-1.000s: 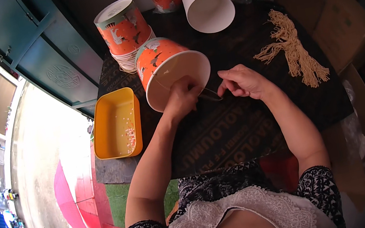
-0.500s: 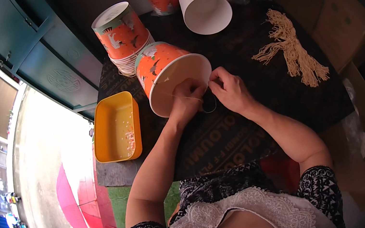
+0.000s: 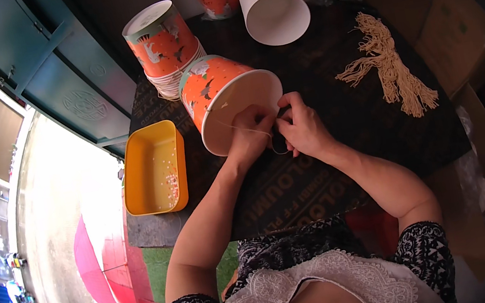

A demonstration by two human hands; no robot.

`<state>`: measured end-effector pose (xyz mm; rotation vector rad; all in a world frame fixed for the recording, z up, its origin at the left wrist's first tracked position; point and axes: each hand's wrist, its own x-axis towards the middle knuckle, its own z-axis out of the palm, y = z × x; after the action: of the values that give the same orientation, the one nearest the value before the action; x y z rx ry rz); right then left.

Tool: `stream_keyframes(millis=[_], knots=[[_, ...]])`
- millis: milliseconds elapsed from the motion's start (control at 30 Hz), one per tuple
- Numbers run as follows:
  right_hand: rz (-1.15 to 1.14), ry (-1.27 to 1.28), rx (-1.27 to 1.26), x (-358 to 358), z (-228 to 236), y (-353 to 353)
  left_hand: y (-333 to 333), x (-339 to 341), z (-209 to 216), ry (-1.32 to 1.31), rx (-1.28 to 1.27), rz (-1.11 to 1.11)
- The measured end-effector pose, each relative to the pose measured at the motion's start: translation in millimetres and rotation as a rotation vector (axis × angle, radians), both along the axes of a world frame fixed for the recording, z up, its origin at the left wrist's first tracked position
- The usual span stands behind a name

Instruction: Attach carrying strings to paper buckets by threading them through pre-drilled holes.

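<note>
An orange paper bucket [image 3: 207,97] with animal pictures and a green base band lies tilted, its white mouth facing me. My left hand [image 3: 250,132] reaches into the mouth, fingers curled. A thin beige string [image 3: 237,128] runs from the bucket's inside across this hand, and a loop of it hangs between both hands. At the rim's right edge, my right hand [image 3: 303,126] is closed in a pinch on the string; its fingertips are close to the left ones. The exact grip of both hands is partly hidden by the fingers.
A yellow tray [image 3: 132,153] with small light bits stands left. Upturned stacked buckets [image 3: 163,52] are behind it. A white bucket [image 3: 273,6] lies at the back near wrapped bucket stacks [image 3: 218,0]. A bundle of beige strings [image 3: 392,63] lies right on the dark table [image 3: 351,178].
My right hand has turned and drawn slightly down and left, its fingers curling more. The string loop between the hands has shifted. The bucket has moved only slightly.
</note>
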<state>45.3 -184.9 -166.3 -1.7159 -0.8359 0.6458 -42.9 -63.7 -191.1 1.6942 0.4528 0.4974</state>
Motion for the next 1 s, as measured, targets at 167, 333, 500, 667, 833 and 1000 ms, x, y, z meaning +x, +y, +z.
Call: stream_keyframes(millis=[167, 333, 500, 667, 833, 1000], knots=[[-0.061, -0.315, 0.148, 18.5, -34.5, 7.8, -1.1, 4.7, 0.0, -0.013, 0.002, 0.003], [-0.043, -0.423, 0.22, 18.7, -32.6, 7.2, -0.8, 2.4, 3.9, 0.008, -0.053, 0.018], [0.068, -0.43, 0.154, 15.2, -21.8, 3.8, 0.6, 0.7, 3.3, -0.005, -0.097, 0.028], [0.049, -0.563, 0.177, 19.4, -29.1, 3.7, -0.1, 0.4, 6.6, -0.021, -0.118, 0.015], [0.031, -0.611, 0.233, 19.6, -30.9, 4.7, -1.3, -0.2, 10.2, -0.008, -0.129, 0.007], [0.016, -0.581, 0.316, 19.4, -31.6, 7.1, -2.7, -1.7, 10.1, -0.041, -0.104, 0.015]])
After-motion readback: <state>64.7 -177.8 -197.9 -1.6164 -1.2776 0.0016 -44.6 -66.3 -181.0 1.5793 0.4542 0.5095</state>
